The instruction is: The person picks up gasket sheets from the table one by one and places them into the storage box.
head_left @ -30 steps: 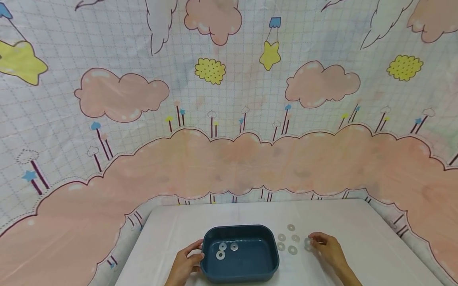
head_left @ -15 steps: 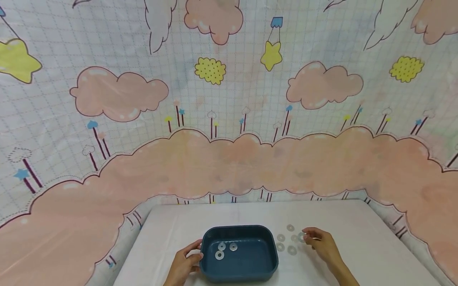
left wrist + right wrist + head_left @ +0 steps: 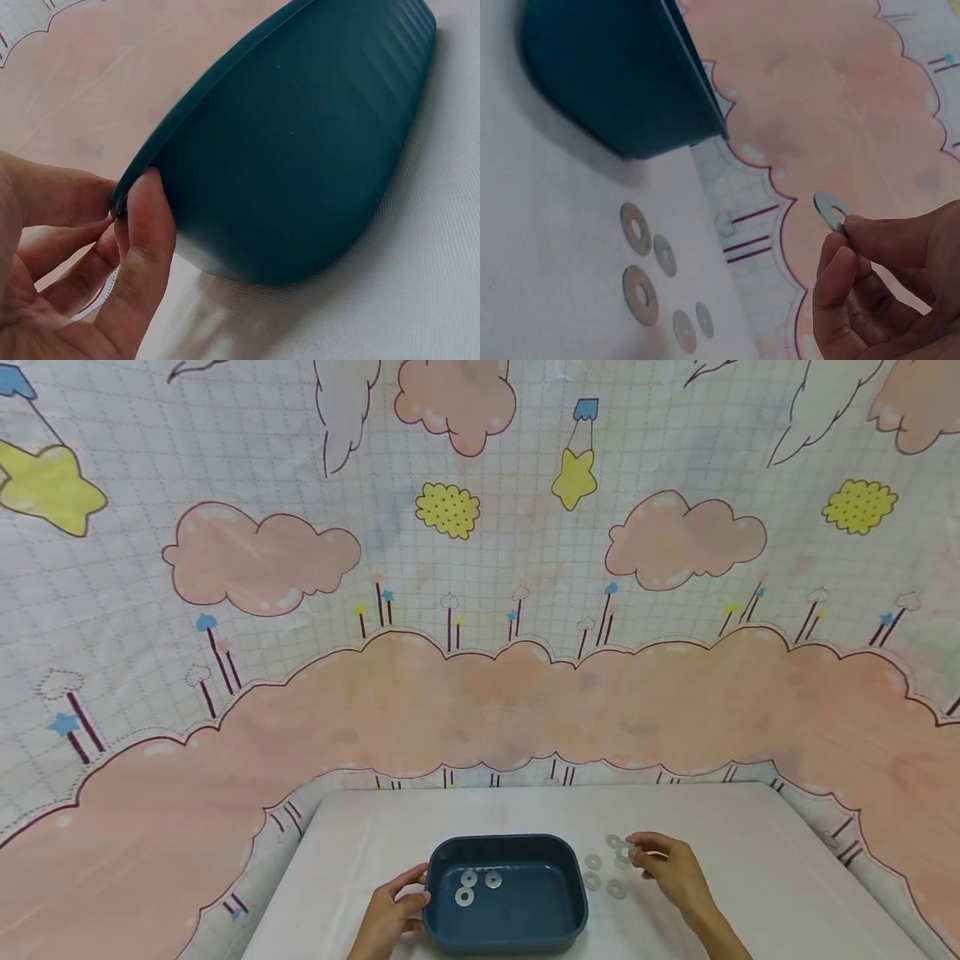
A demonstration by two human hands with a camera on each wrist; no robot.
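Note:
A dark blue rectangular tub stands on the white table, with three metal washers lying in its left part. At its left end my left hand grips the rim between thumb and fingers; the left wrist view shows the thumb against the outer wall. To the right of the tub, my right hand pinches a flat metal washer by its edge, raised above the table. Below and beside that hand, several loose washers lie flat on the cloth.
The table is covered in white cloth. Behind and beside it hangs a printed curtain with pink clouds and yellow stars.
My right hand has lifted the washer off the table and carried it left, over the loose washers. The left hand keeps its grip on the tub, which has not moved.

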